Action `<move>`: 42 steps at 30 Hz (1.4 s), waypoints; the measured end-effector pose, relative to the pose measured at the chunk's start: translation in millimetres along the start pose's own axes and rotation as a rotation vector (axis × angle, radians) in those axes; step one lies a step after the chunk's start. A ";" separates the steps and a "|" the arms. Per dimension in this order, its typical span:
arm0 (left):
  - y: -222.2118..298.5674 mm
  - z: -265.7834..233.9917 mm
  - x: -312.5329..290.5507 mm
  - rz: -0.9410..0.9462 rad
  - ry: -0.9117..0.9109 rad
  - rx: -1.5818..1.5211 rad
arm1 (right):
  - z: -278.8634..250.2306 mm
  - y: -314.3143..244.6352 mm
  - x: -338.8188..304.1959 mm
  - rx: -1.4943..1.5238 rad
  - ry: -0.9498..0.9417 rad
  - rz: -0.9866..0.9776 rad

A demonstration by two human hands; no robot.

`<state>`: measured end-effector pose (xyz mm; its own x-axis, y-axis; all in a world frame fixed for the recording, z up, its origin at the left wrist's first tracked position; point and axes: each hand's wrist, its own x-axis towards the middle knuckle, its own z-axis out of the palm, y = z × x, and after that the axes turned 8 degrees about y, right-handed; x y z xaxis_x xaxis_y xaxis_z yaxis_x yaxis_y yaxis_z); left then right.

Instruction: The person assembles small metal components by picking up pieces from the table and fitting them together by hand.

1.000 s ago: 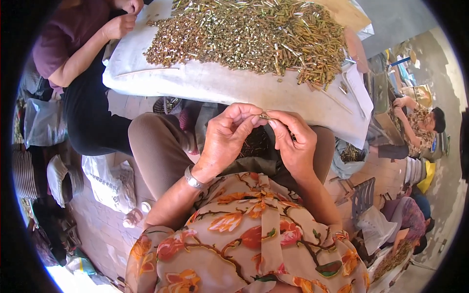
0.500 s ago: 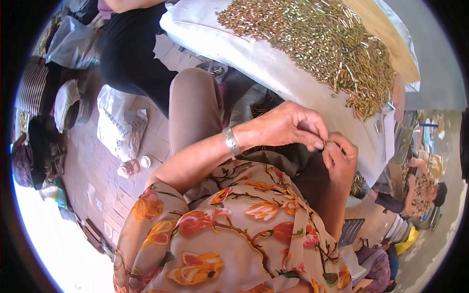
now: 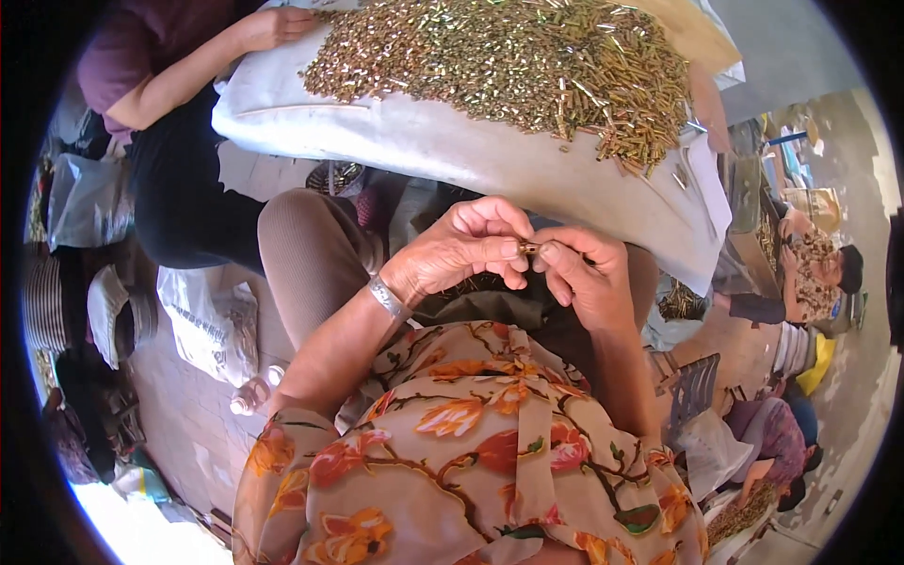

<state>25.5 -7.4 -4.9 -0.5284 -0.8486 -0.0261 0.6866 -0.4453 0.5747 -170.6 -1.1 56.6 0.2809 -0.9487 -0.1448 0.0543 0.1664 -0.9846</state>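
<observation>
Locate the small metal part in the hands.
Head view, right of centre: the small metal part is held between the left hand and the right hand, below the near edge of the white-covered table in the picture.

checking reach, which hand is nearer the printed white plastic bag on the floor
Left. The left hand is right of the white plastic bag; the right hand lies farther right.

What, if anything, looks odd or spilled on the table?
A few stray metal pieces lie apart from the pile, near the right edge of the white table cover, looking slightly scattered. Nothing else stands out; the held metal piece is too small to judge.
</observation>
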 end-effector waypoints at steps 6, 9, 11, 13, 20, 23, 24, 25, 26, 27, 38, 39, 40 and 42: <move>-17.2 -6.4 3.6 0.051 0.002 -0.179 | 14.8 13.1 -3.3 0.013 0.146 -0.048; -20.4 -8.2 2.6 0.048 -0.004 -0.224 | 12.9 13.7 -3.3 -0.017 0.159 -0.069; -14.3 -10.6 3.0 0.001 -0.019 -0.213 | 8.6 9.3 -1.7 -0.065 0.134 -0.064; -10.2 -8.8 3.6 -0.049 -0.036 -0.205 | 2.3 0.8 3.7 -0.104 0.019 -0.046; -11.4 -18.4 3.9 -0.047 -0.001 -0.145 | -8.8 -5.8 18.3 -0.153 -0.103 0.069; -13.9 -21.0 4.4 -0.052 0.005 -0.148 | -11.4 -4.3 22.0 -0.075 -0.129 0.132; -14.9 -21.9 5.1 -0.048 0.012 -0.156 | -11.2 -2.2 21.8 -0.074 -0.126 0.131; -17.3 -22.6 5.5 -0.050 0.010 -0.154 | -9.7 1.2 21.3 -0.020 -0.094 0.142; -20.5 -23.0 5.7 -0.039 0.044 -0.180 | -7.8 4.4 20.5 0.034 -0.061 0.153; -22.2 -23.0 5.6 -0.028 0.079 -0.206 | -4.9 7.3 18.9 0.035 -0.060 0.151; -24.1 -30.5 4.1 -0.120 0.036 -0.205 | 0.9 20.8 15.6 0.276 -0.015 0.311; -25.2 -29.4 3.2 -0.117 0.070 -0.190 | 0.1 21.4 16.3 0.280 -0.007 0.309; -25.7 -28.8 3.0 -0.114 0.105 -0.175 | -0.9 22.3 16.9 0.306 -0.016 0.335; -22.7 -27.0 3.5 -0.117 0.144 -0.154 | -1.2 26.5 18.7 0.336 -0.017 0.361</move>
<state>21.6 -8.0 -40.2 -0.5393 -0.8160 -0.2081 0.6992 -0.5717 0.4294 -165.1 -14.7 27.6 0.3541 -0.8105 -0.4665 0.2556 0.5637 -0.7854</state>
